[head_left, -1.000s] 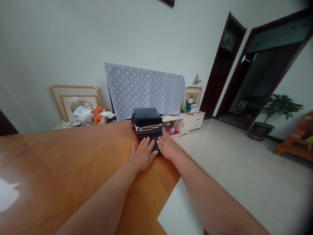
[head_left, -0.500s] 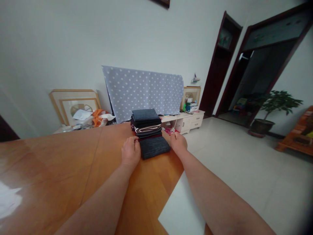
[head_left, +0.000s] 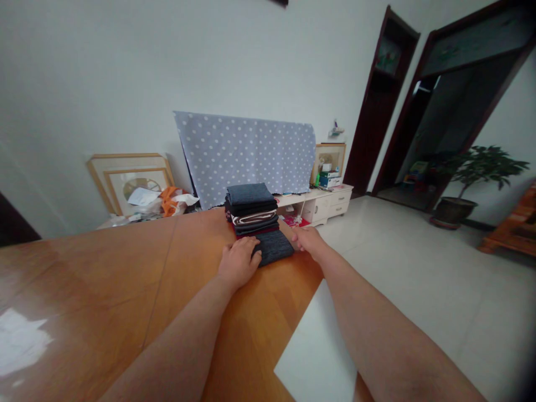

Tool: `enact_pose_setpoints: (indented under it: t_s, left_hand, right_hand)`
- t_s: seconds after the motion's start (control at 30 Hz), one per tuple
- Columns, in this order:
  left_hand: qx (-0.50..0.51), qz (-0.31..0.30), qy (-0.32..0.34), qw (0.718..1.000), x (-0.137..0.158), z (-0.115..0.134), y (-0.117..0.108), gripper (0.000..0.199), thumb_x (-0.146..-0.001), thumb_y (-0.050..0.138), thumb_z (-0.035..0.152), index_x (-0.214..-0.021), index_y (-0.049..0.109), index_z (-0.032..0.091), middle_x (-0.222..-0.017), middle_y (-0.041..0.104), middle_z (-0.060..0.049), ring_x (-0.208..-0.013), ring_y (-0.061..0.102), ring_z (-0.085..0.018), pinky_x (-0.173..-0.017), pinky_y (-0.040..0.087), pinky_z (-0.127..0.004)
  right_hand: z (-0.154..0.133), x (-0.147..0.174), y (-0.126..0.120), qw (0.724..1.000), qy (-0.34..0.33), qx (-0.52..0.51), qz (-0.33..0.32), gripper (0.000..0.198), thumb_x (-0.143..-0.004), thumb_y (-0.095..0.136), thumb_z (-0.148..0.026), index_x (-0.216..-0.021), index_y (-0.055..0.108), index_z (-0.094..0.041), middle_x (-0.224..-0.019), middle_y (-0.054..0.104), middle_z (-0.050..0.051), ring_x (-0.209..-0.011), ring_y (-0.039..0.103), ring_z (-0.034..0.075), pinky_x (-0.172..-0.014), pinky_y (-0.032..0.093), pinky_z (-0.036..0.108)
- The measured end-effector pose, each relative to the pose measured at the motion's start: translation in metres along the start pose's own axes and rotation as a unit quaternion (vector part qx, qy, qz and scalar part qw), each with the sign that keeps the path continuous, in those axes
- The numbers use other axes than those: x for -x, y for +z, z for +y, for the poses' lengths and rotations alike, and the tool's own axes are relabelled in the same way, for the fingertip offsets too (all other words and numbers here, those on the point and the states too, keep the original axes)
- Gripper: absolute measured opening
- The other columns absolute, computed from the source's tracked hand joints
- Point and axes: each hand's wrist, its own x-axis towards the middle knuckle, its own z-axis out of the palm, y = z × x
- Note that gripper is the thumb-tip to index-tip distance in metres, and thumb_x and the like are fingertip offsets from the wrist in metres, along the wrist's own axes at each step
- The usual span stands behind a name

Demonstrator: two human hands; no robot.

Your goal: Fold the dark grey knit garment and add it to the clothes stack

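A folded dark blue-grey garment point(head_left: 274, 248) lies on the wooden table in front of a stack of folded clothes point(head_left: 253, 209). My left hand point(head_left: 240, 261) rests over the garment's left end, its fingers on the cloth and the thumb held apart. At the right edge is my right hand point(head_left: 310, 240), fingers curled inward by the cloth. Whether those fingers pinch the edge is hidden. The stack holds several dark pieces, one brown-and-white striped piece, and a denim-blue piece on top.
A white board or sheet point(head_left: 318, 346) lies on the wooden table point(head_left: 188, 312) under my right forearm. Beyond stand a white cabinet point(head_left: 322, 206), a dotted cloth cover point(head_left: 251, 153) and a framed picture point(head_left: 138, 176). A potted plant point(head_left: 454, 212) stands on the floor at right.
My left hand has moved right, from beside the garment onto its left end. My right hand has shifted slightly right. The view has also shifted a little.
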Motion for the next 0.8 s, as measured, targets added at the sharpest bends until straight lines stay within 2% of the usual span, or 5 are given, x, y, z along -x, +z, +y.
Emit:
enact_pose_setpoints:
  t_s: [0.2,0.4,0.63,0.73,0.8]
  left_hand:
    - [-0.026,-0.016,-0.021,0.999,0.0,0.003,0.0,0.035,-0.096,0.044,0.039,-0.126,0.056,0.029,-0.136,0.057,-0.006,-0.124,0.052,-0.028,-0.098,0.038,-0.049]
    - [-0.025,-0.012,-0.034,0.999,-0.001,0.004,0.002,0.035,-0.092,0.049,0.041,-0.124,0.056,0.029,-0.133,0.058,-0.006,-0.121,0.052,-0.028,-0.098,0.037,-0.049]
    - [-0.02,-0.02,-0.047,0.998,-0.002,0.005,0.001,0.035,-0.091,0.051,0.041,-0.123,0.056,0.029,-0.134,0.057,-0.006,-0.122,0.051,-0.028,-0.1,0.035,-0.05]
    - [-0.019,-0.013,-0.043,0.999,-0.002,0.005,0.001,0.034,-0.091,0.052,0.04,-0.122,0.056,0.028,-0.133,0.058,-0.006,-0.121,0.052,-0.028,-0.099,0.036,-0.049]
    - [-0.021,-0.004,-0.04,0.999,-0.001,0.005,0.002,0.034,-0.09,0.052,0.04,-0.122,0.056,0.028,-0.132,0.059,-0.006,-0.119,0.053,-0.028,-0.098,0.037,-0.049]
  right_hand:
    - [-0.002,0.004,-0.015,0.993,0.021,0.011,-0.118,0.045,-0.089,0.054,-0.055,-0.068,0.062,-0.016,-0.047,0.056,0.001,-0.039,0.048,0.011,-0.038,0.028,0.021]
    - [-0.006,0.005,-0.016,0.971,-0.035,0.09,-0.22,0.028,-0.079,0.07,-0.036,-0.062,0.06,-0.016,-0.055,0.063,0.001,-0.045,0.054,0.01,-0.046,0.039,0.02]
    - [-0.011,0.005,-0.008,0.974,-0.015,0.159,-0.16,0.028,-0.075,0.07,-0.03,-0.054,0.056,-0.017,-0.044,0.054,-0.001,-0.04,0.048,0.012,-0.043,0.034,0.023]
    - [-0.019,0.009,-0.011,0.977,-0.04,0.176,-0.117,0.021,-0.077,0.068,-0.031,-0.063,0.061,-0.017,-0.054,0.06,0.0,-0.052,0.055,0.013,-0.05,0.036,0.022]
    - [-0.029,0.013,-0.01,0.974,-0.093,0.2,-0.044,0.017,-0.081,0.062,-0.031,-0.073,0.067,-0.018,-0.068,0.067,0.001,-0.067,0.061,0.015,-0.058,0.04,0.022]
